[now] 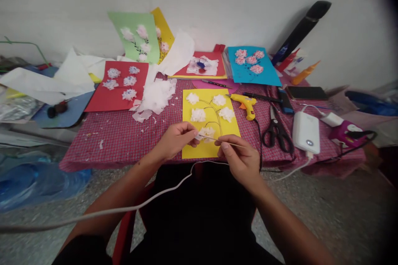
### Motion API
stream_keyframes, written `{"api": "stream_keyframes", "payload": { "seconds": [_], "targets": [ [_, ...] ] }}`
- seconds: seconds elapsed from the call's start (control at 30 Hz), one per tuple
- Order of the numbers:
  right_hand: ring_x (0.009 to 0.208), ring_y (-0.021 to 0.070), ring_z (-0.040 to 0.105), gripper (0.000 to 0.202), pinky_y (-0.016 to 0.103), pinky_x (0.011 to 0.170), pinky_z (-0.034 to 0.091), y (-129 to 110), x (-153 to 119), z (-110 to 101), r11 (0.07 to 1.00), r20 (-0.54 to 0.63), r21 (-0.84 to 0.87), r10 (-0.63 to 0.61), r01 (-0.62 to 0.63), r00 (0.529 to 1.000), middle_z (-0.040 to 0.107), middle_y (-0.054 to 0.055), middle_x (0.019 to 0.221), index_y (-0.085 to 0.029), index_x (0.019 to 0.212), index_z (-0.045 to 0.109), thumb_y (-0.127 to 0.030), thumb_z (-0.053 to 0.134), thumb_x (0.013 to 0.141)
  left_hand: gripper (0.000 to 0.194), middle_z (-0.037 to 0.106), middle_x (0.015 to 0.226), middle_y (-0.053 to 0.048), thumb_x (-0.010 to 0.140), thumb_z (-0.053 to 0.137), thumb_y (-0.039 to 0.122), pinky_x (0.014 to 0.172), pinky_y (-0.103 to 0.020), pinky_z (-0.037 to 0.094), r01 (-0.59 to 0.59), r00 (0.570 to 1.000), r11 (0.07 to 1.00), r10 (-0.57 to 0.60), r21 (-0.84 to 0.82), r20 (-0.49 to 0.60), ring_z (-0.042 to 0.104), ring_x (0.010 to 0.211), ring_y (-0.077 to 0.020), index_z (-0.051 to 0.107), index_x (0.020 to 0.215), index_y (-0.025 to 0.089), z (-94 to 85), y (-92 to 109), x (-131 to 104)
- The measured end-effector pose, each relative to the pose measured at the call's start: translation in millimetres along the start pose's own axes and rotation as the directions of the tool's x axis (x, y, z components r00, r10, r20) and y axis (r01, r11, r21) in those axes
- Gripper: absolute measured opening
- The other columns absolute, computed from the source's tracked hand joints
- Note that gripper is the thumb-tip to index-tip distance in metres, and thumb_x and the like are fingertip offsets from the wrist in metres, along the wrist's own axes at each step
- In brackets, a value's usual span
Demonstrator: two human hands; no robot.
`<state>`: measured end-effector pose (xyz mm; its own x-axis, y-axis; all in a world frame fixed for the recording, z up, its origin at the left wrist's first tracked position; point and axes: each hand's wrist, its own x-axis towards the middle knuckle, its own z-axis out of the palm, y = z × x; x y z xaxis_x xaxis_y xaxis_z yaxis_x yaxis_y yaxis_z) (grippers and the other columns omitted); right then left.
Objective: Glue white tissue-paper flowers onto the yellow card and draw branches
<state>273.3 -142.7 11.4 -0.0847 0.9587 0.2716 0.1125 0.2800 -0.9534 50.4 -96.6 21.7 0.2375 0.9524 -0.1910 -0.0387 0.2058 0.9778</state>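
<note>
A yellow sheet (188, 149) lies at the table's front edge, bearing several white paper flowers (198, 114) and thin drawn stems. Over its lower left part, my left hand (182, 137) pinches a small piece of white paper (198, 136). My right hand (239, 155), over the sheet's lower right, has its fingers closed round a thin stick (233, 143). The stick's tip points left and meets the small paper at my left fingertips. Both hands partly cover the lowest flower (207, 132).
Right of the sheet are a yellow glue gun (245, 102), black-handled scissors (276, 132) and a white power bank (306, 131). Torn white paper (157, 95) and a red flower card (102, 97) lie left. A blue card (241, 70) leans behind. A white cable (168, 190) crosses my lap.
</note>
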Motion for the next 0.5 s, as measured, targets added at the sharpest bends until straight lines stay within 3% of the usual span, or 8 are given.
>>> {"api": "stream_keyframes", "payload": {
  "seconds": [0.13, 0.3, 0.4, 0.5],
  "targets": [
    [0.069, 0.0158, 0.069, 0.017, 0.031, 0.063, 0.058, -5.9, 5.0, -3.3, 0.996, 0.001, -0.088, -0.005, 0.005, 1.000, 0.077, 0.006, 0.093, -0.022, 0.103, 0.076, -0.032, 0.063, 0.100, 0.016, 0.075, 0.088, -0.003, 0.090, 0.066, 0.027, 0.073, -0.028, 0.060, -0.026, 0.998, 0.998, 0.023, 0.059, 0.052, 0.072, 0.075, -0.0126, 0.069, 0.100, 0.015, -2.2, 0.5, -0.6],
    [0.067, 0.0158, 0.068, 0.026, 0.030, 0.061, 0.053, -25.2, 29.9, -10.1, 0.958, 0.039, -0.269, -0.089, 0.096, 0.995, 0.077, 0.008, 0.089, -0.019, 0.078, 0.073, -0.031, 0.061, 0.098, 0.036, 0.076, 0.112, -0.009, 0.084, 0.063, 0.013, 0.089, -0.035, 0.061, -0.140, 0.976, 0.979, 0.111, 0.146, 0.188, 0.074, 0.098, -0.0170, 0.067, 0.119, 0.017, -4.3, -0.1, 3.3],
    [0.066, 0.0154, 0.066, 0.021, 0.029, 0.060, 0.049, -35.9, 48.2, -11.6, 0.940, 0.078, -0.315, -0.115, 0.134, 0.990, 0.075, 0.006, 0.085, -0.019, 0.085, 0.074, -0.031, 0.061, 0.096, 0.038, 0.076, 0.108, -0.008, 0.083, 0.066, 0.013, 0.091, -0.035, 0.059, -0.232, 0.963, 0.945, 0.189, 0.231, 0.191, 0.072, 0.100, -0.0173, 0.068, 0.121, 0.018, -1.9, 0.4, 7.4],
    [0.067, 0.0154, 0.064, 0.019, 0.029, 0.062, 0.047, -44.5, 62.7, -9.5, 0.925, 0.125, -0.341, -0.133, 0.169, 0.983, 0.073, 0.004, 0.079, -0.018, 0.089, 0.072, -0.030, 0.059, 0.096, 0.033, 0.077, 0.103, -0.007, 0.085, 0.071, 0.021, 0.083, -0.033, 0.058, -0.266, 0.961, 0.923, 0.232, 0.277, 0.149, 0.072, 0.090, -0.0166, 0.069, 0.117, 0.017, 1.6, 3.1, 12.0]
  ]
}}
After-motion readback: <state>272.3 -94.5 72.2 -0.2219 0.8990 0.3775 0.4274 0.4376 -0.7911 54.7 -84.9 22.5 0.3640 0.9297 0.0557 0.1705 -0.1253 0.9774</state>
